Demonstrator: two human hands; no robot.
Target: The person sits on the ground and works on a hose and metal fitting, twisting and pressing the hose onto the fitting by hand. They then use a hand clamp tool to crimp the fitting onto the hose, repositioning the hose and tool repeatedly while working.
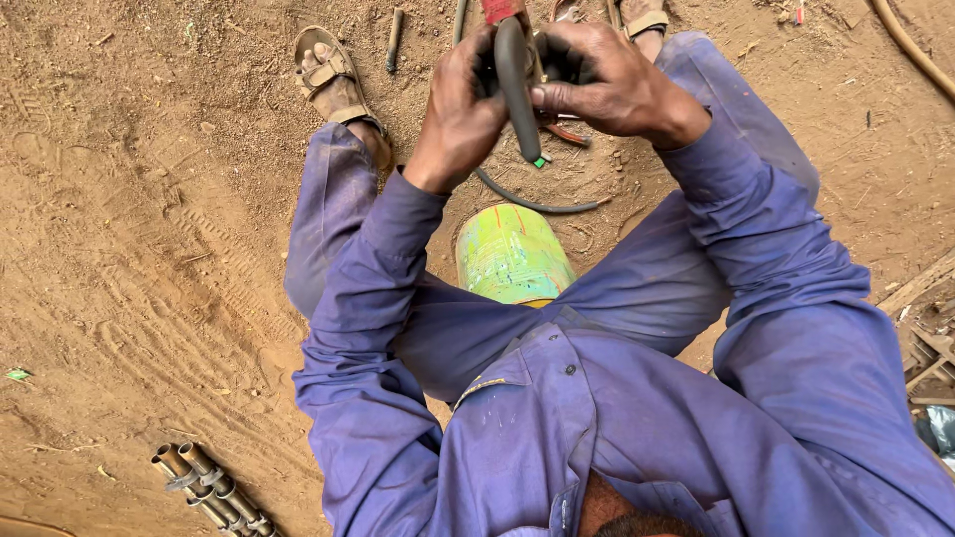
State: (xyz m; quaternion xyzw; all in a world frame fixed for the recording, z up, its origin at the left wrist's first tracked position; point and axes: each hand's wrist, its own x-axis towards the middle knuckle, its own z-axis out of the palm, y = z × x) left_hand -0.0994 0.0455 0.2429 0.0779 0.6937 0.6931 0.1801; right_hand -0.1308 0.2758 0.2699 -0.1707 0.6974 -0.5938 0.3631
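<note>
Both hands are working a dark grey, curved rubber-looking hose (514,85) held up in front of the person, above the green and yellow painted metal can (511,255) they are sitting on. The left hand (460,114) is wrapping round the hose from one side, its grip closed with fingers curled behind. The right hand (604,88) is closing on it from the other side, thumb and fingertips pressing the hose's flank. A small green tip is showing at the hose's lower end, and a red piece (500,9) is sitting at its top, cut off by the frame edge.

Judging by its smooth bend, the hose looks flexible and light, firm enough to keep its curve but likely to flex under a squeeze. Its surface looks matte, so probably not slippery. The best hold seems to be mid-length, where both hands are now, with the ends left free.

Beyond the can, a thin dark cable (537,204) is looping over the reddish dirt floor (129,199). A sandalled foot (333,80) is resting to the left of the can, another foot partly visible at the top edge. Far below-left of the can, a bundle of short metal tubes (211,487) is lying on the dirt. To the can's right, some wooden scraps (925,318) are poking in.
</note>
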